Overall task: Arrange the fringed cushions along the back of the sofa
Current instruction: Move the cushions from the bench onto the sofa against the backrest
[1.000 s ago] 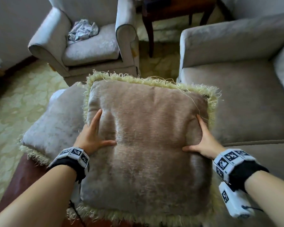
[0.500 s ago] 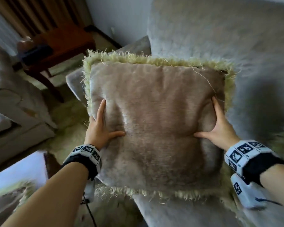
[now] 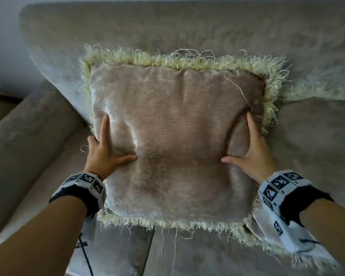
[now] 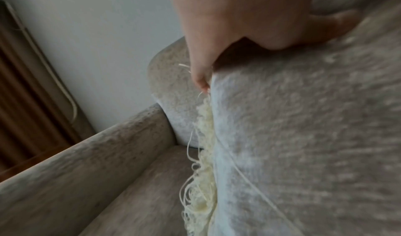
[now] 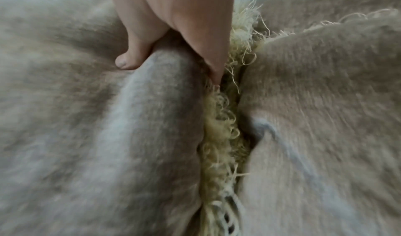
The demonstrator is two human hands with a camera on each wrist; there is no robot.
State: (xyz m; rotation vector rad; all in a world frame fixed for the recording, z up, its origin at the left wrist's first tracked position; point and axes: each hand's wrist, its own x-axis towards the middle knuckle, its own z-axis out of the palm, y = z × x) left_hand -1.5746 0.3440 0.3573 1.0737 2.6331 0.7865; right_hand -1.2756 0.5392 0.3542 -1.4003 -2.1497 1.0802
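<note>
A beige fringed cushion [image 3: 177,136] stands upright against the sofa back [image 3: 167,26], its lower fringe on the seat. My left hand [image 3: 108,150] grips its left edge, thumb across the front and fingers round the side. My right hand [image 3: 251,154] grips the right edge the same way. In the left wrist view the left hand [image 4: 228,25] wraps the cushion [image 4: 303,136] edge above its pale fringe [image 4: 204,179]. The right wrist view has the right hand [image 5: 173,16] squeezing the cushion [image 5: 108,136] edge. A second fringed cushion [image 3: 317,132] leans on the sofa back directly to the right, fringes touching.
The sofa arm [image 3: 28,136] runs along the left, with a strip of bare seat between it and the held cushion. The seat cushions [image 3: 187,255] lie below, split by a seam. A grey wall [image 4: 97,42] rises behind the sofa's left corner.
I have carried the cushion from near the armchair over to the sofa and set it upright against the backrest. Both hands kept their grip on its sides.
</note>
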